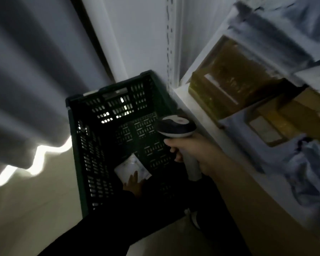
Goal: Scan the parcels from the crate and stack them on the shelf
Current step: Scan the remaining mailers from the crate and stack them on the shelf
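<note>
White packet lying flat on the crate floor, near corner. It looks light, soft and a bit slick, so I'd judge that pinching its near edge beats a flat press. Left hand rests on it, fingers straight, though it's dim down there. Right hand is wrapped round the barcode scanner handle above the crate. Shelf at right carries cardboard boxes.

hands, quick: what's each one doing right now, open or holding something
Left hand: open, fingers laid on the white parcel in the crate.
Right hand: closed round the scanner handle.
</note>
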